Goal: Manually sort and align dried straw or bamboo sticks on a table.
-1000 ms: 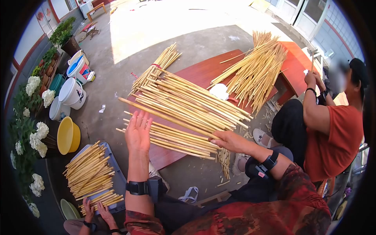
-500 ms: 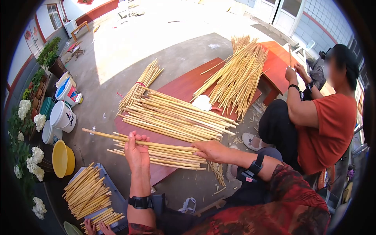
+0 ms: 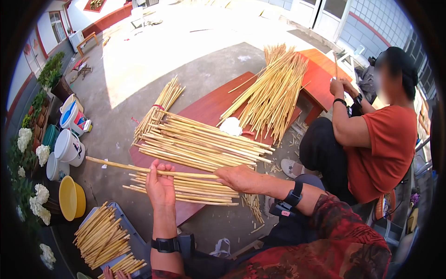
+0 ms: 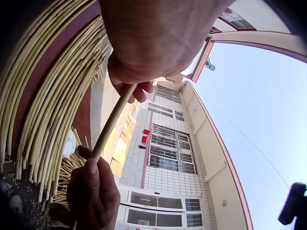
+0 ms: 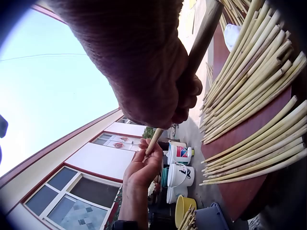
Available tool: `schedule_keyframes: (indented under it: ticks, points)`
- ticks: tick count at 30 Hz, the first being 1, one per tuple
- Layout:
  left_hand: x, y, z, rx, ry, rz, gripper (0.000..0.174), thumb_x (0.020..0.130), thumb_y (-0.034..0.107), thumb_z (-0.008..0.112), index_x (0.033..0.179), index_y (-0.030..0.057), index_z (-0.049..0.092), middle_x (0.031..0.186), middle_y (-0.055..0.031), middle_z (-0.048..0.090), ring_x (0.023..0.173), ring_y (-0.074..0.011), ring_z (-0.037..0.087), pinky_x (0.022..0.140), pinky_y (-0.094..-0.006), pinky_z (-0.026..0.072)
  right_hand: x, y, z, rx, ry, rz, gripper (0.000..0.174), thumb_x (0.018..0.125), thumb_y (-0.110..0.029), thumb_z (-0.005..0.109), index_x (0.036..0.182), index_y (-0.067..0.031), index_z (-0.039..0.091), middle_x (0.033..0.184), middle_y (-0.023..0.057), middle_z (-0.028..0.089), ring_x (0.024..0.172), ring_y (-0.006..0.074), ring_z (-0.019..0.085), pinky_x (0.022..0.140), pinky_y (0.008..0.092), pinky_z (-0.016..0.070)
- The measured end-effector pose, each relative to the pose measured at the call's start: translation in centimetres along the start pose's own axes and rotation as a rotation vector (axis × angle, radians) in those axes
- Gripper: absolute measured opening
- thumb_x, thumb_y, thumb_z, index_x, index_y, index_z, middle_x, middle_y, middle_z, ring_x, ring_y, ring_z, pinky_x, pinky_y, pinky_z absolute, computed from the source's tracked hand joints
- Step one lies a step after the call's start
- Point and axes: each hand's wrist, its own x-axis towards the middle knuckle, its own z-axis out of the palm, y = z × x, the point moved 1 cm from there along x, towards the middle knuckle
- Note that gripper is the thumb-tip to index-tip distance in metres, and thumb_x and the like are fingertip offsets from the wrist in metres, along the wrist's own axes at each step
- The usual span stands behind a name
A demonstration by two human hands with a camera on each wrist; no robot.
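One long stick (image 3: 121, 166) is held between both hands above the red board (image 3: 189, 210). The left hand (image 3: 161, 186) has its fingers curled round the stick near its middle, palm up. At the stick's right end, the right hand (image 3: 239, 178) grips it; in the left wrist view the thumb of that right hand (image 4: 93, 191) lies along the stick (image 4: 114, 117). Below the held stick lies a small row of sticks (image 3: 200, 190), and behind it a larger layer of sticks (image 3: 200, 142).
A tied bundle (image 3: 160, 109) and a loose pile of thin stalks (image 3: 272, 93) lie farther back, with a white item (image 3: 231, 126) between. Short sticks fill a blue tray (image 3: 132, 231) at lower left, near a yellow basin (image 3: 72, 199) and buckets (image 3: 69, 148). A person in orange (image 3: 385, 149) sits at right.
The left hand went from open and flat beside the stick to curled round it. The stick has moved left and lower in the view, and the right hand has moved with it.
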Motion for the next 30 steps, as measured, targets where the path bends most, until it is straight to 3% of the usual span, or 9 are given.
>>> schedule_keyframes:
  ticks: [7, 9, 12, 15, 17, 23, 30]
  points:
    - [-1.1, -1.1, 0.4, 0.051, -0.038, -0.079, 0.019, 0.086, 0.014, 0.045, 0.098, -0.0001, 0.044, 0.073, -0.0061, 0.052, 0.074, -0.0204, 0.054, 0.072, -0.0362, 0.0468, 1.3, -0.7, 1.5, 0.074, -0.041, 0.055, 0.023, 0.085, -0.027, 0.042, 0.083, -0.0040, 0.042, 0.071, 0.0174, 0.052, 0.069, 0.0355, 0.052, 0.059, 0.0427, 0.0405]
    - [-0.8, -0.2, 0.1, 0.041, -0.022, -0.065, 0.018, 0.086, 0.014, 0.045, 0.097, 0.0000, 0.045, 0.073, -0.0060, 0.052, 0.074, -0.0203, 0.054, 0.073, -0.0362, 0.0469, 1.7, -0.8, 1.6, 0.068, -0.033, -0.012, 0.023, 0.085, -0.027, 0.042, 0.095, -0.0062, 0.044, 0.075, 0.0159, 0.052, 0.068, 0.0344, 0.053, 0.057, 0.0425, 0.0410]
    - [-0.3, 1.8, -0.5, 0.004, 0.051, -0.010, 0.017, 0.085, 0.015, 0.046, 0.094, 0.0003, 0.046, 0.073, -0.0057, 0.052, 0.074, -0.0202, 0.055, 0.073, -0.0361, 0.0471, 1.8, -1.2, 1.1, 0.023, -0.050, -0.010, 0.023, 0.085, -0.027, 0.043, 0.096, -0.0068, 0.044, 0.076, 0.0153, 0.053, 0.069, 0.0339, 0.053, 0.058, 0.0420, 0.0412]
    - [0.8, 4.0, -2.4, -0.046, 0.095, 0.067, 0.018, 0.086, 0.017, 0.045, 0.093, 0.0000, 0.047, 0.075, -0.0062, 0.053, 0.076, -0.0203, 0.054, 0.075, -0.0366, 0.0471, 1.2, -0.4, -0.1, 0.028, -0.069, -0.003, 0.020, 0.084, -0.025, 0.043, 0.084, -0.0051, 0.043, 0.075, 0.0141, 0.052, 0.072, 0.0332, 0.052, 0.060, 0.0411, 0.0405]
    - [1.1, 5.2, -3.2, -0.077, 0.139, 0.129, 0.019, 0.086, 0.018, 0.044, 0.091, 0.0010, 0.049, 0.078, -0.0057, 0.055, 0.081, -0.0188, 0.055, 0.080, -0.0379, 0.0458, 0.6, 0.3, -0.7, 0.017, -0.055, -0.005, 0.019, 0.084, -0.024, 0.044, 0.084, -0.0053, 0.044, 0.076, 0.0130, 0.052, 0.073, 0.0320, 0.052, 0.061, 0.0403, 0.0406]
    - [0.2, 4.6, -2.4, -0.047, 0.150, 0.107, 0.023, 0.089, 0.018, 0.038, 0.095, -0.0031, 0.044, 0.088, -0.0154, 0.052, 0.094, -0.0321, 0.052, 0.083, -0.0442, 0.0446, -0.6, 2.4, -1.1, -0.123, 0.047, -0.002, 0.018, 0.080, -0.022, 0.049, 0.088, -0.0067, 0.047, 0.075, 0.0123, 0.052, 0.073, 0.0305, 0.053, 0.061, 0.0397, 0.0418]
    - [-0.3, 2.6, -0.9, 0.048, -0.060, -0.038, 0.019, 0.087, 0.013, 0.040, 0.096, -0.0039, 0.043, 0.095, -0.0199, 0.052, 0.096, -0.0318, 0.052, 0.082, -0.0431, 0.0452, -0.9, 2.0, -1.0, -0.116, 0.122, 0.034, 0.018, 0.078, -0.020, 0.051, 0.092, -0.0080, 0.049, 0.076, 0.0123, 0.054, 0.073, 0.0314, 0.053, 0.061, 0.0401, 0.0423]
